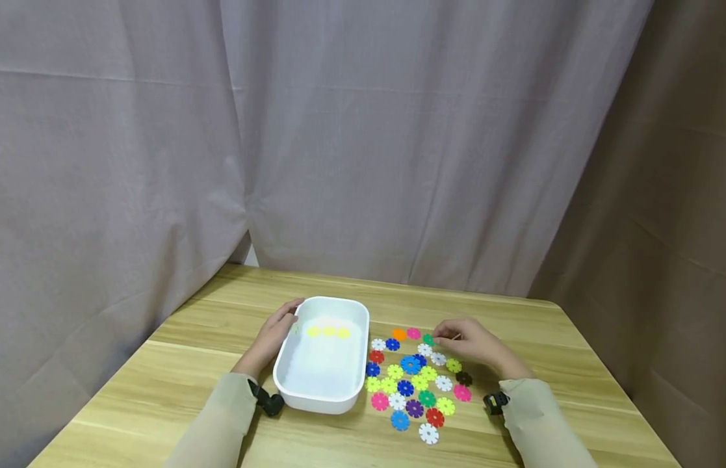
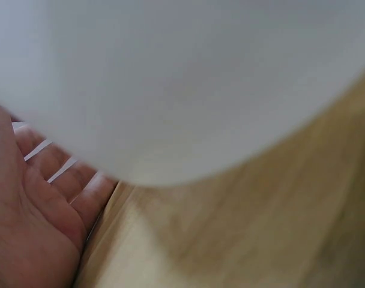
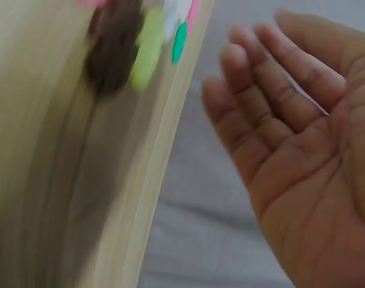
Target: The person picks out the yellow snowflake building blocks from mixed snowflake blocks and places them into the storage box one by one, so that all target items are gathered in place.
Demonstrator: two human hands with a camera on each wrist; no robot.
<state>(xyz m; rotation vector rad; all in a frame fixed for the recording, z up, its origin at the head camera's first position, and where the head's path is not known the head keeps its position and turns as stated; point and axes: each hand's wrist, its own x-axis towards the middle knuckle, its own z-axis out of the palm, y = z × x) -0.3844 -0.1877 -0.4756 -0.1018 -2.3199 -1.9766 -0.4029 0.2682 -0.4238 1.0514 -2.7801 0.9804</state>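
At the left of a white tray [image 1: 320, 370], my left hand [image 1: 273, 337] rests against the outer wall with its fingertips at the rim. Its fingers look fairly straight in the left wrist view, partly hidden by the tray wall [image 2: 170, 108]. Three yellow snowflake discs [image 1: 329, 331] lie inside the tray. My right hand [image 1: 470, 341] hovers at the far right of the spread discs, its fingertips beside a green snowflake disc [image 1: 428, 339]. The right wrist view shows its fingers [image 3: 272, 102] loosely bent, thumb near the index, and nothing visible between them.
Many loose snowflake discs, among them a blue one [image 1: 411, 364], a purple one [image 1: 414, 408] and a black one [image 1: 464, 378], lie right of the tray. They sit on a wooden table [image 1: 210, 325]. Grey curtains [image 1: 398, 162] hang behind it.
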